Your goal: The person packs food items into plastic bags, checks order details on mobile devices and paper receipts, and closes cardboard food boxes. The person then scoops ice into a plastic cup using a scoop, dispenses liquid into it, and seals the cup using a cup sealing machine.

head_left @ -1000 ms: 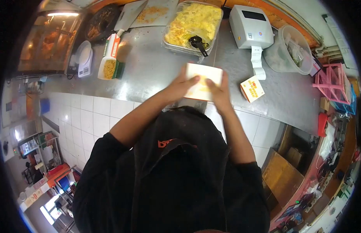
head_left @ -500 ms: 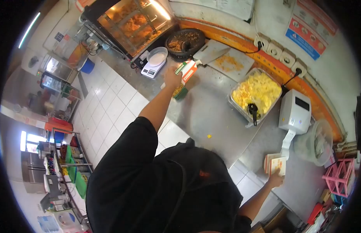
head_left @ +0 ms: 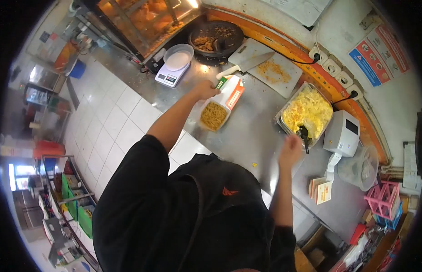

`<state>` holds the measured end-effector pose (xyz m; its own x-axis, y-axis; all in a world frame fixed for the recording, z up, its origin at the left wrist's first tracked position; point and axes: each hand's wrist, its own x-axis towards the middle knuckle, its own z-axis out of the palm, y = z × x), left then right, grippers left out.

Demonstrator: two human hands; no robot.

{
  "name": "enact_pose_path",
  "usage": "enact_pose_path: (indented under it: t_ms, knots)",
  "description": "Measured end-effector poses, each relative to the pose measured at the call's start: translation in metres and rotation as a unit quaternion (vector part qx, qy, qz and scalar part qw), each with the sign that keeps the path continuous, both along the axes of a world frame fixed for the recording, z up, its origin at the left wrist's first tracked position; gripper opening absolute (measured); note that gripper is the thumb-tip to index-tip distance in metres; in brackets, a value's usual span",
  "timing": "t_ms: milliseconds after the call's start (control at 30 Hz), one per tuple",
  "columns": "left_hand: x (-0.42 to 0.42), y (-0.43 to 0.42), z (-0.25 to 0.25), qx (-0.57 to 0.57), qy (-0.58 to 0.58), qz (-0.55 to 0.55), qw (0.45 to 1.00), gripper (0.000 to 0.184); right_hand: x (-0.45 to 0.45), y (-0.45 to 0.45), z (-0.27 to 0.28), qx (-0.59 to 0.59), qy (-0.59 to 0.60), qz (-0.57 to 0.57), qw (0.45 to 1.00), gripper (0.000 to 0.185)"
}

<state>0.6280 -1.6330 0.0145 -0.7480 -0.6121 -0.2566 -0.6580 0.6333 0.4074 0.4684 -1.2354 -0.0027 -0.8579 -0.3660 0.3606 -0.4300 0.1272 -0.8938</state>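
Noodle box (head_left: 227, 96), upper centre of frame, is pinched at its green edge by left-hand fingers (head_left: 214, 92); right hand (head_left: 290, 150) blurred, finger state cannot be told; card judged light, easily crushed, best gripped low by both walls.

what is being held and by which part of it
The left hand holds the noodle box by its side, near the green panel; right hand, nothing visible.
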Motion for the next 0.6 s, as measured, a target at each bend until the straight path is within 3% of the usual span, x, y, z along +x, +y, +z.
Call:
enact_pose_path:
  t_ms: [33,67,100,133,200,267,333,400,467,500,533,567,600]
  knots:
    - [0.007,0.010,0.000,0.094,0.039,0.022,0.995,0.040,0.008,-0.041,-0.006,0.008,-0.015,0.067,0.998,0.029]
    - [0.013,0.019,0.002,0.187,0.076,0.046,0.978,0.038,0.020,-0.080,0.010,0.091,0.005,0.099,0.991,0.038]
    - [0.015,0.027,0.003,0.196,0.072,0.039,0.977,0.038,0.027,-0.114,0.015,0.164,-0.053,0.132,0.976,0.053]
    - [0.017,0.035,0.004,0.239,0.101,0.047,0.964,0.033,0.036,-0.145,0.025,0.236,-0.032,0.132,0.962,0.067]
    - [0.019,0.044,0.006,0.287,0.128,0.052,0.948,0.029,0.040,-0.189,0.010,0.233,0.041,0.121,0.964,0.064]
    - [0.023,0.047,0.004,0.167,0.205,0.012,0.964,0.025,0.027,-0.207,0.013,0.274,-0.002,0.139,0.951,0.057]
    - [0.030,0.036,-0.004,0.164,0.249,-0.026,0.954,0.025,0.019,-0.202,0.028,0.314,-0.046,0.161,0.935,0.050]
    - [0.035,0.030,-0.011,0.156,0.293,-0.063,0.941,0.027,0.015,-0.180,0.055,0.334,0.034,0.265,0.904,0.038]
    - [0.039,0.030,-0.016,-0.122,0.413,-0.159,0.888,0.037,0.027,-0.163,0.050,0.283,0.030,0.294,0.912,0.037]
    - [0.043,0.035,-0.018,-0.118,0.412,-0.160,0.889,0.037,0.033,-0.157,0.041,0.280,0.091,0.305,0.906,0.037]
    - [0.048,0.044,-0.018,-0.063,0.353,-0.090,0.929,0.040,0.039,-0.152,0.031,0.275,0.152,0.314,0.896,0.037]
    - [0.054,0.052,-0.018,-0.008,0.289,-0.020,0.957,0.044,0.046,-0.148,0.020,0.277,0.147,0.311,0.897,0.037]
    - [0.058,0.055,-0.012,-0.006,0.287,-0.023,0.958,0.044,0.053,-0.147,0.009,0.272,0.178,0.296,0.898,0.038]
